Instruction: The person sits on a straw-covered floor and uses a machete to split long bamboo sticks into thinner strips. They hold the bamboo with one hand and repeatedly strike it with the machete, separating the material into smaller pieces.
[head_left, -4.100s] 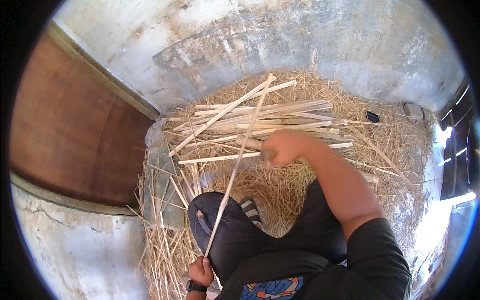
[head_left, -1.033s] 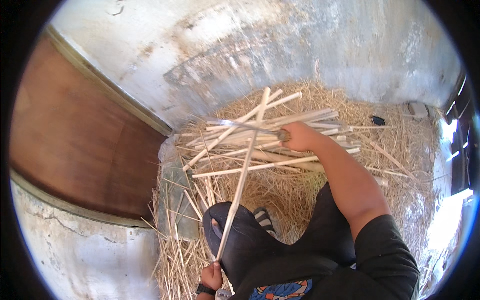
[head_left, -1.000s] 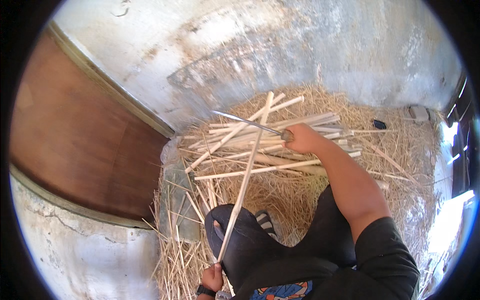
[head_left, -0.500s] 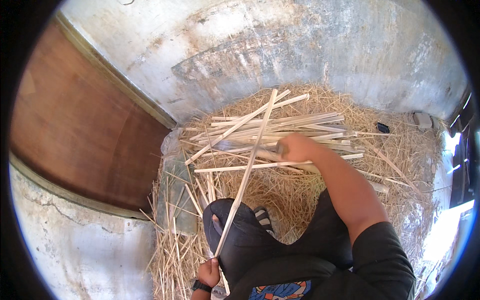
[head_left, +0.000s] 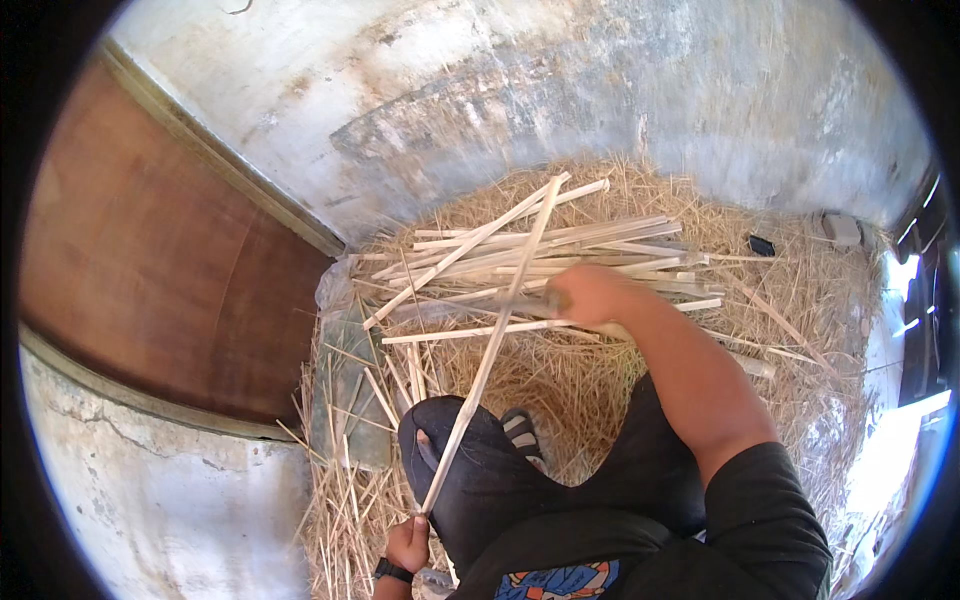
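My left hand, low beside my left knee, is closed around the lower end of a long, pale bamboo strip. The strip slants up across the knee, and its far end lies over the pile. My right hand is a fist by the middle of the strip, just right of it. From that fist a blurred grey blade, seemingly a knife, points left toward the strip; whether it touches cannot be told. Behind and below both lies a heap of split bamboo strips, mostly crosswise, a few crossing on top.
Straw and shavings cover the floor around my sandalled foot. More thin strips lie left of my knee. A brown door panel stands at left, a stained wall behind. A black object and a block lie far right.
My right fist has shifted slightly left along with the whole view and is still blurred by motion. The left hand keeps its hold on the strip, which stays at nearly the same slant.
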